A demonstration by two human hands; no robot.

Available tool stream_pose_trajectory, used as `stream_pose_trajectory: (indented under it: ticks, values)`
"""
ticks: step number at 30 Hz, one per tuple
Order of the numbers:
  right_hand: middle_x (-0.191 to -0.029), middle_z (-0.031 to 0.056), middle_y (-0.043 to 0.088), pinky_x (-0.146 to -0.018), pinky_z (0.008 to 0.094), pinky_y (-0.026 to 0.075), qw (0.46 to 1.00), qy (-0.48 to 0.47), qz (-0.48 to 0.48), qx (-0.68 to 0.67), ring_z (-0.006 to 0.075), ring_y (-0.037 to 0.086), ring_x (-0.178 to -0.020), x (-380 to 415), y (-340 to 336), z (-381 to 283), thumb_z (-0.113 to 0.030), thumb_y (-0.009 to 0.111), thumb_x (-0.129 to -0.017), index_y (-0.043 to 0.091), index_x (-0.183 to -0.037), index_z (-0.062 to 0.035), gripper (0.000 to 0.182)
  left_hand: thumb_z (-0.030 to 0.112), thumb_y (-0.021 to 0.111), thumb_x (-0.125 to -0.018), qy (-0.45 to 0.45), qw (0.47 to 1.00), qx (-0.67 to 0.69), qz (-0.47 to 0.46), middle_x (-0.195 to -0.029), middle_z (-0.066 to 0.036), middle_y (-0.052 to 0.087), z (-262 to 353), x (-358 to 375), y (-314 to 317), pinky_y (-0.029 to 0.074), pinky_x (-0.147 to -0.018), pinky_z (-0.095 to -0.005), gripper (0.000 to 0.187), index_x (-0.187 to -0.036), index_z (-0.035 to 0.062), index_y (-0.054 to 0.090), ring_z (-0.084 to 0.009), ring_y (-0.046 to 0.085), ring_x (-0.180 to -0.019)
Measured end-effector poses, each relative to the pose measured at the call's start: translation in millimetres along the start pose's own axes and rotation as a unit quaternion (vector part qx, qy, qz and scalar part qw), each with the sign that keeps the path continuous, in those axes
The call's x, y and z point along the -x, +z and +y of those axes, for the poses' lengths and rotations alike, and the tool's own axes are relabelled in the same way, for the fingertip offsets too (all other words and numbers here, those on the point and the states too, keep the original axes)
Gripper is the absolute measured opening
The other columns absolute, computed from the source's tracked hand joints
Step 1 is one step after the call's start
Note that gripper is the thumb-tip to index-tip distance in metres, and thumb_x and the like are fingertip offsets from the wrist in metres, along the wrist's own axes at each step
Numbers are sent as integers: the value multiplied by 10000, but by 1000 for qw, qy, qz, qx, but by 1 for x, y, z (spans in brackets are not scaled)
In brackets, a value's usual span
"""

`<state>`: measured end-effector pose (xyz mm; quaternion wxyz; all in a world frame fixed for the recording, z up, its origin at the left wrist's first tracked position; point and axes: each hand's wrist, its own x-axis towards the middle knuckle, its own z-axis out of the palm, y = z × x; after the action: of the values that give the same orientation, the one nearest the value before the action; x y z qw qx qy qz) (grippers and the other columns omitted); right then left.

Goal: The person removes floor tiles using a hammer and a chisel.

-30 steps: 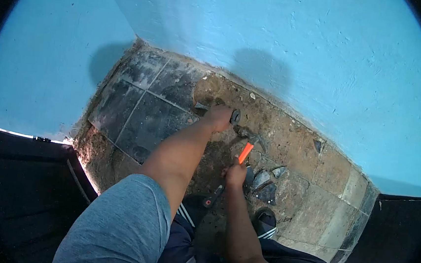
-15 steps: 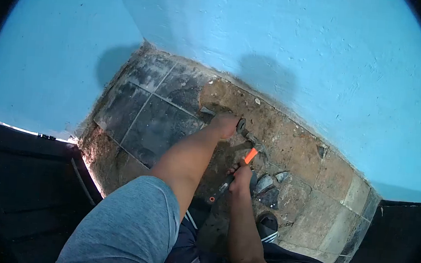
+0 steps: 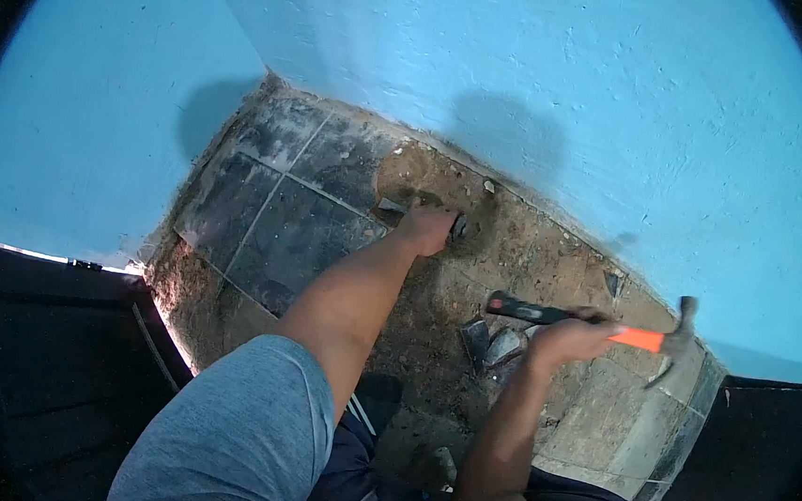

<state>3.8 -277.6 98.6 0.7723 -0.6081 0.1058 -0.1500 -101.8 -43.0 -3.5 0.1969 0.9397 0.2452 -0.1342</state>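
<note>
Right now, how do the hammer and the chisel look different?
The hammer has a bright orange and black handle; the chisel looks dull grey. The hammer is up above the floor in the right hand; the chisel is low by the dark tiles. The hammer shows nearly whole, but the left hand hides the chisel's middle. Both are being held.

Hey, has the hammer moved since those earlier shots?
Yes, to the right: the head of the hammer is now much farther from the dark tiles at the left than before.
</note>
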Motion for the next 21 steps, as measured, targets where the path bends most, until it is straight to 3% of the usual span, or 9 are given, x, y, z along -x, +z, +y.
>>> stream_pose_trajectory:
  ticks: [2,4,5,7,9,15,18,20,21]
  values:
    - [-751,110,526,-667,403,466,982,-52,-18,181,278,521,-700,36,-33,90,-347,443,-1072,548,-924,34,421,114,602,-875,-13,1000,1,-16,-1259,-182,648,3,3,-9,317,-1137,-590,550,-1407,61,474,-375,590,-1211]
    - [-1005,240,666,-793,414,485,908,11,-243,340,337,627,-896,92,-70,173,-356,497,-1046,577,-1186,107,491,119,613,-866,-19,1000,1,-3,-1237,-185,661,1,0,-2,322,-1131,-586,541,-1392,62,502,-372,594,-1209]
    - [-955,206,676,-771,425,485,803,175,-399,407,324,637,-868,104,-56,147,-398,521,-1034,586,-1206,68,500,116,616,-864,-53,998,-18,-29,-1275,-164,645,-6,-1,-1,316,-1135,-589,516,-1371,75,529,-355,582,-1231]
    - [-641,43,527,-476,361,437,773,286,-447,348,196,540,-507,133,-74,190,-420,524,-1034,548,-897,-40,405,110,623,-860,-120,988,-51,-86,-1351,-123,612,-32,9,4,304,-1142,-596,470,-1328,99,584,-323,559,-1275]
    - [-627,39,520,-454,345,430,776,310,-438,331,174,519,-482,150,-87,187,-430,526,-1031,548,-873,-53,409,118,632,-856,-154,980,-25,-123,-1355,-116,615,-67,16,3,316,-1146,-562,450,-1305,106,613,-316,538,-1301]
    - [-594,35,505,-442,335,428,760,399,-412,307,168,514,-472,152,-66,157,-468,538,-1018,552,-822,-57,455,112,661,-827,-118,988,-50,81,-1364,-151,601,-113,39,26,341,-1131,-549,514,-1328,42,572,-353,521,-1312]
    - [-592,38,504,-444,332,428,752,389,-428,314,168,509,-471,148,-67,168,-481,536,-1016,553,-820,-54,470,102,663,-815,-82,989,1,127,-1338,-171,606,-93,39,27,353,-1116,-563,532,-1329,17,556,-372,528,-1293]
    - [-592,38,505,-446,330,428,755,384,-427,317,169,508,-471,146,-64,167,-485,537,-1015,552,-824,-52,474,94,671,-801,-56,998,-14,35,-1293,-177,624,-67,27,10,377,-1103,-557,514,-1299,25,563,-381,541,-1270]
    - [-592,38,505,-447,329,429,758,390,-420,310,168,507,-470,147,-61,160,-485,540,-1015,552,-826,-51,474,89,679,-788,-5,998,-14,60,-1272,-190,630,-58,18,13,409,-1076,-537,501,-1271,17,564,-381,547,-1262]
